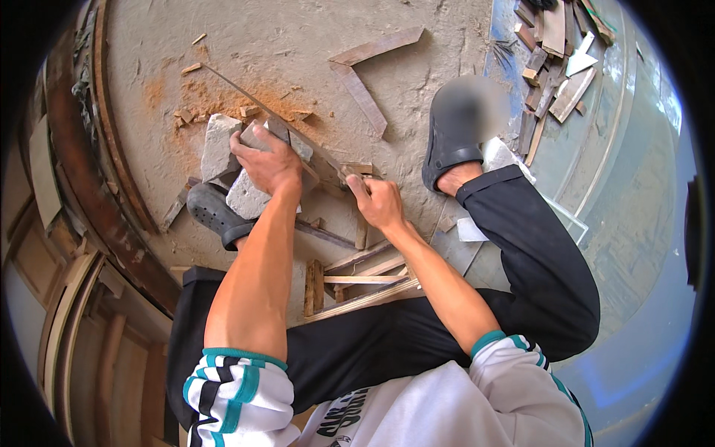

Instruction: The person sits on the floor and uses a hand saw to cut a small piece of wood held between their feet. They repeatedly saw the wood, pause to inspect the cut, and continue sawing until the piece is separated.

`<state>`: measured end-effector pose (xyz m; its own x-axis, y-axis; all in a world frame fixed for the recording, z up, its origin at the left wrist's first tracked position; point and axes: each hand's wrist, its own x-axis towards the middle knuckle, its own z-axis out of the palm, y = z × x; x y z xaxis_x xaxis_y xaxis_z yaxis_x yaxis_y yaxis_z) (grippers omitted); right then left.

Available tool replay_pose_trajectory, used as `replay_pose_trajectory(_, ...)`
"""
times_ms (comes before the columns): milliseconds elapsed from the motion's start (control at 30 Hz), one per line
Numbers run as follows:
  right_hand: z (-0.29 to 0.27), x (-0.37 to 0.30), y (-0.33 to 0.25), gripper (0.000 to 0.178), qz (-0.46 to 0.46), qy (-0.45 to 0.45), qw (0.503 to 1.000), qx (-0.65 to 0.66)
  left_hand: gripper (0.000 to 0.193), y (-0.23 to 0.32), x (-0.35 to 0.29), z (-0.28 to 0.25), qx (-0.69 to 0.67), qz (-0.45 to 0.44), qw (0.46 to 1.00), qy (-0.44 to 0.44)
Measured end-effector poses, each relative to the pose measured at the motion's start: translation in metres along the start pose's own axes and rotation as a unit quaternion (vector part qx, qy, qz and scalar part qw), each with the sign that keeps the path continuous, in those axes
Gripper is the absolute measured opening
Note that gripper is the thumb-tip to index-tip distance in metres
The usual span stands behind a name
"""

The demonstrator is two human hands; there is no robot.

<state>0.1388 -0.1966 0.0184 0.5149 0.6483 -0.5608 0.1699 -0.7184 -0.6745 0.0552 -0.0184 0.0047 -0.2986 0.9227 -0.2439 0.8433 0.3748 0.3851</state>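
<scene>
My right hand (378,203) is closed round the handle end of a hand saw. The long, narrow saw blade (257,100) slants away to the far left, its tip near some wood scraps. Just left of the blade, my left hand (268,158) grips a piece of wood (310,177), most of it hidden under the palm and fingers. The wood lies on rough pale concrete blocks (220,145). Orange sawdust (279,99) and small offcuts are scattered beyond the blocks. My left shoe (214,208) is close beside the blocks.
Two wood strips form an angled shape (357,63) on the floor ahead. Wood offcuts (551,67) are heaped at the far right. A small wooden frame (357,281) lies between my legs. Curved-looking boards and panels (93,127) line the left side. My right shoe (453,127) stands right of centre.
</scene>
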Motion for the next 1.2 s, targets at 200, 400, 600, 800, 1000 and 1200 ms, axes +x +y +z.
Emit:
replay_pose_trajectory(200,-0.002,0.002,-0.006,0.079,0.03,-0.032,0.997,0.055,0.056,0.002,-0.003,-0.003,0.011,0.024,1.0,-0.015)
replay_pose_trajectory(400,0.013,0.027,-0.035,0.078,0.014,-0.033,0.998,0.05,0.055,-0.001,0.0,0.001,0.02,0.019,0.999,-0.017)
replay_pose_trajectory(600,-0.003,0.011,-0.022,0.078,0.044,-0.071,0.995,0.046,0.056,-0.003,0.002,-0.001,0.024,0.018,0.999,-0.019)
replay_pose_trajectory(800,0.009,-0.013,0.009,0.077,-0.011,0.005,0.997,0.07,0.058,-0.003,0.002,0.001,0.0,0.016,1.0,-0.009)
replay_pose_trajectory(1000,0.017,0.031,-0.034,0.072,-0.018,-0.007,0.999,0.041,0.057,-0.001,0.002,0.002,-0.012,0.016,1.0,-0.02)
replay_pose_trajectory(1200,0.018,-0.015,0.044,0.077,-0.026,0.033,0.998,0.055,0.057,0.006,0.002,0.001,-0.014,0.011,1.0,-0.018)
